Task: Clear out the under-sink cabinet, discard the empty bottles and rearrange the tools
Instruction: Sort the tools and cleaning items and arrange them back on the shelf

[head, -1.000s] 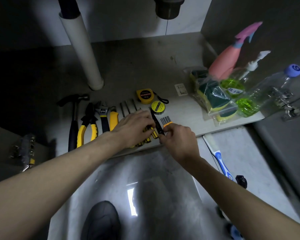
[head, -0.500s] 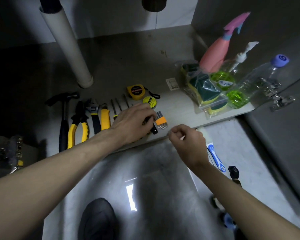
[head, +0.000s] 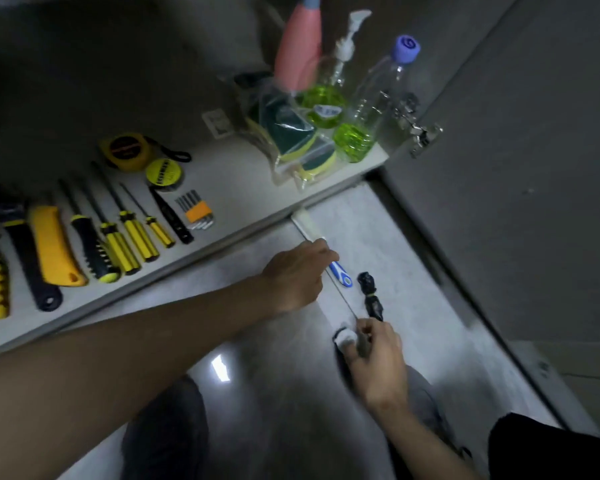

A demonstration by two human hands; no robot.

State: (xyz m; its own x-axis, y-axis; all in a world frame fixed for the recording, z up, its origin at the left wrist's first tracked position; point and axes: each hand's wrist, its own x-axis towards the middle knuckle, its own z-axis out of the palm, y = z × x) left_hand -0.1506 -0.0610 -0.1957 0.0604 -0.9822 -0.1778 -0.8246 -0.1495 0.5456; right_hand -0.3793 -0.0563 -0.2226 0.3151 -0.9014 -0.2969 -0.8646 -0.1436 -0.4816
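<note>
On the pale cabinet shelf (head: 229,188), ribbed yellow-and-black screwdrivers (head: 132,233) lie in a row along the front edge, beside a round yellow tape roll (head: 163,172) whose print is unreadable. Clear plastic bottles (head: 357,133) of green liquid stand at the right corner. Over the glossy floor (head: 274,403), the left hand (head: 297,271) curls loosely above a blue-and-white brush (head: 340,277); the right hand (head: 378,362) pinches a thin metal rod (head: 347,303).

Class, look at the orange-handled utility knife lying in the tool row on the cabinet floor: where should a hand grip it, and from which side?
Grip the utility knife around its broad orange handle, probably coming from above and from the cabinet's front edge. It lies flat with its butt end toward that edge, and the black-handled tool and screwdriver lie close beside it.
</note>
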